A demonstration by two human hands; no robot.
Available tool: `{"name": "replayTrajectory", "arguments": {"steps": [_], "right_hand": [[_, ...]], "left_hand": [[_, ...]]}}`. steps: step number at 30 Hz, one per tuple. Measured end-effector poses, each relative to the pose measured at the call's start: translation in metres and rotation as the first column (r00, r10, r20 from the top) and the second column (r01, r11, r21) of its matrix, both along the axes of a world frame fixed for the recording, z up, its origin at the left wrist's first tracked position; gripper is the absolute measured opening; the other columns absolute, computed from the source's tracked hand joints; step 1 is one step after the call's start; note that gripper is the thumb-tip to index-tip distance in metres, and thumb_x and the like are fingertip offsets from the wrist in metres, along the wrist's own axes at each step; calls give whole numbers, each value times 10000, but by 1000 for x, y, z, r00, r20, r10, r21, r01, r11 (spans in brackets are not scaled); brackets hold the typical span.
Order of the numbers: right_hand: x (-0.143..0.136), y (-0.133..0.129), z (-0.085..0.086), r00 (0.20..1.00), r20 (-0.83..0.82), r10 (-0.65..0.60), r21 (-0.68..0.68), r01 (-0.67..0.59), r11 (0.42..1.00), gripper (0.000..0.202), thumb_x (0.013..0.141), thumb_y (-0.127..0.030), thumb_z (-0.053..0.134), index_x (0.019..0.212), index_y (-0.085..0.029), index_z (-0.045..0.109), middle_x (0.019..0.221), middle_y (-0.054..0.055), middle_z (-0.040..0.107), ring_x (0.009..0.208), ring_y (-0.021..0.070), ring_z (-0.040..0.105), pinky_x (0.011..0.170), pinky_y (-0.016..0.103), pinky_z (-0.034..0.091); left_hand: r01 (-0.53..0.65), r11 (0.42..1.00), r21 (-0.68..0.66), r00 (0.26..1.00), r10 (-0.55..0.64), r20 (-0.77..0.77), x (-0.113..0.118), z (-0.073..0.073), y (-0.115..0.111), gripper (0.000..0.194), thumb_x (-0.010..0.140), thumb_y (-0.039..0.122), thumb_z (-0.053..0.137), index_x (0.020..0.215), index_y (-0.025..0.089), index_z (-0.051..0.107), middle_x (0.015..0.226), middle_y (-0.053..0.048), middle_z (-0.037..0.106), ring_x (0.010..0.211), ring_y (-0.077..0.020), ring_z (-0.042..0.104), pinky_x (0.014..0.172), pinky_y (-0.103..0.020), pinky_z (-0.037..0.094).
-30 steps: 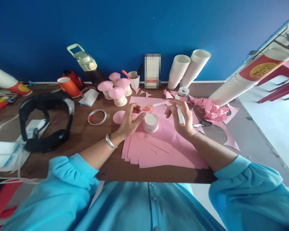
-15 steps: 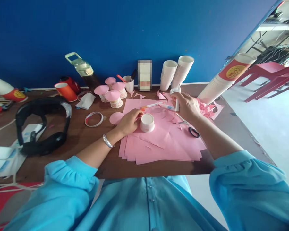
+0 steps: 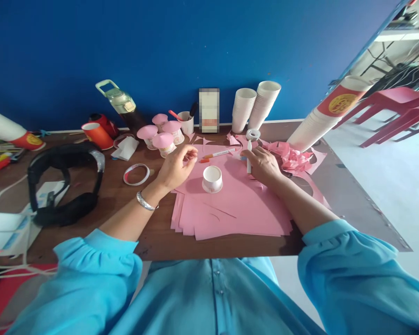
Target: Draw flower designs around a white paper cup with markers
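Paper cup (image 3: pixel 212 180) on pink sheets (image 3: pixel 244 209), brown table (image 3: pixel 116 200) against blue wall (image 3: pixel 160 51), left hand (image 3: pixel 177 166) kinda half-curled, right hand (image 3: pixel 264 165) gripping white pen (image 3: pixel 249 160), wood strip (image 3: pixel 230 245) showing up front.

A hand could pass over the pink paper sheets (image 3: pixel 244 216) at lower centre, but the upturned paper cup (image 3: pixel 212 181) blocks mid-frame and stacked white paper cups (image 3: pixel 243 111) bar upper centre-right
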State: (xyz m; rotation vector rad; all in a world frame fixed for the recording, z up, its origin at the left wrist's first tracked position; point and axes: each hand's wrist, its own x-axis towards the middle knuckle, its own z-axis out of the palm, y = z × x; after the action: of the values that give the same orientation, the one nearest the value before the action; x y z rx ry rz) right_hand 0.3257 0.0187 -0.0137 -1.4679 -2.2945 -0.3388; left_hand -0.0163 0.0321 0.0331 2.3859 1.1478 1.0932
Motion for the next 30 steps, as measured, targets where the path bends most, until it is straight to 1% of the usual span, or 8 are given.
{"name": "replayTrajectory", "arguments": {"steps": [5,11,16,21,23,26,28,30], "right_hand": [[-9,-6,-1,993,-92,70,53,-65,996,308,1091,-238,496,1314,-211,706,1043,113,753,954,266,653,779,340,484],[-15,-8,-2,996,-34,88,-93,-91,991,344,1061,-152,517,1329,-239,714,1061,106,757,964,248,673,702,305,428],[-14,-9,0,997,-22,74,-108,-75,991,363,1070,-153,515,1369,-244,701,1067,117,746,1002,269,668,758,328,449],[-13,-8,-2,999,-8,39,-133,-40,990,430,1033,-119,502,1393,-251,695,1069,108,743,960,254,647,694,306,419],[-14,-8,-3,999,-19,28,-108,-30,994,429,1034,-131,505,1400,-246,697,1070,115,746,964,259,646,712,310,446],[-15,-8,-1,996,-75,52,-39,-55,998,385,1056,-213,544,1406,-236,702,1107,140,751,1003,287,665,814,359,535],[-16,-11,2,987,-138,81,10,-80,997,367,1077,-310,570,1410,-242,705,1121,142,748,1009,301,683,863,400,577],[-17,-15,7,968,-222,115,50,-106,993,364,1103,-377,550,1396,-249,723,1057,122,732,965,285,700,848,398,599]], "left_hand": [[3,1000,9,999,-3,45,7,-3,0,137,992,222,632,1127,217,648,1075,-59,805,937,-181,769,894,-349,654],[8,1000,-29,996,-5,89,12,-14,0,138,999,248,634,1134,221,648,1106,-66,804,948,-179,771,880,-343,657],[-19,998,-64,994,25,105,7,-25,-1,150,1004,296,645,1132,218,652,1091,-66,810,933,-180,773,883,-342,654],[1,999,-48,996,3,91,4,-31,0,162,1001,265,645,1151,207,663,1091,-67,798,942,-184,763,877,-334,641],[8,1000,-30,999,-7,35,3,-33,2,196,999,251,649,1187,205,684,1113,-75,785,982,-204,756,918,-362,634],[15,999,-51,991,-21,-133,4,-32,7,259,1028,286,643,1265,210,717,1208,-106,762,1092,-255,741,980,-415,614],[22,997,-68,965,-39,-259,5,-30,12,281,1051,318,626,1287,206,730,1254,-127,749,1145,-290,726,980,-436,605],[34,997,-64,928,-56,-368,8,-29,18,262,1059,338,619,1243,205,751,1213,-129,752,1140,-308,718,958,-438,597]]}}
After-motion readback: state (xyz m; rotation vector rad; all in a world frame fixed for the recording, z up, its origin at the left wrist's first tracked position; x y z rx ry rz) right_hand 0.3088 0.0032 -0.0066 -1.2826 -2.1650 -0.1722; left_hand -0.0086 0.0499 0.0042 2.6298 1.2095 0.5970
